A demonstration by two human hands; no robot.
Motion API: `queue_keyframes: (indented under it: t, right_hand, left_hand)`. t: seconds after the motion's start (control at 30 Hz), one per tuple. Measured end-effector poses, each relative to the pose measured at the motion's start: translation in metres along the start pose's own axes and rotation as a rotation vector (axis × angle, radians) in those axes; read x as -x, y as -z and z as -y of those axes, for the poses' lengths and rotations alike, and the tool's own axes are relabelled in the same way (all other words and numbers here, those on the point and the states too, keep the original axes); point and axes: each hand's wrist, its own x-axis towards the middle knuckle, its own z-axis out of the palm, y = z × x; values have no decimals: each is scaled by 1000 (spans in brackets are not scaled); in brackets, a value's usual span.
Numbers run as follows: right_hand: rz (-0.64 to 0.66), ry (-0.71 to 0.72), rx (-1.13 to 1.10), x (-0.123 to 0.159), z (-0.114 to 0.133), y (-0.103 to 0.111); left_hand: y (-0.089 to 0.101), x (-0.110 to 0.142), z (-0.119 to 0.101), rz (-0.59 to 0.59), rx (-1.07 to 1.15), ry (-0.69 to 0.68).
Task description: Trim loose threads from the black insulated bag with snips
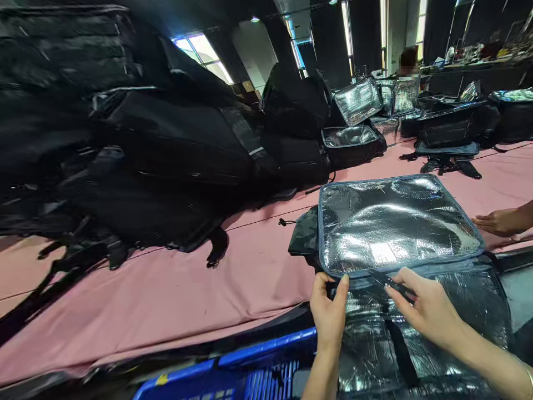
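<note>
A silver-lined bag lies opened out, its foil flap [400, 222] edged with grey binding. My left hand [328, 303] is closed on the near left corner of this edge, thumb on top and fingers curled beneath. In my right hand [428, 303] is a slim black pointed tool that looks like thread snips [391, 281]. Its tip touches or nearly touches the binding, a little right of my left thumb. Nearer to me, the bag's foil-lined body [370, 355] hangs below the flap, with a black strap [402, 353] across it.
A pink cloth [250, 278] covers the table. Black bags [175, 144] are heaped at the left, and more foil-lined bags [350, 141] stand behind. Another person's hand [499, 222] rests at the right. A blue plastic basket [233, 361] sits below the table's near edge.
</note>
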Motion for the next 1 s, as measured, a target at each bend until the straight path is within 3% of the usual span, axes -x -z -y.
queue_keyframes:
  t: [0.43,0.63,1.0]
  right_hand:
    - [-104,146,175,0,4,-3]
    - [-87,44,-65,0,5,1]
    - [-3,-5,-145,-1,3,1]
  left_hand:
    - [1,4,-7,-21,59,48]
    - [0,4,-7,-10,56,28]
    - [5,5,-10,-14,66,53]
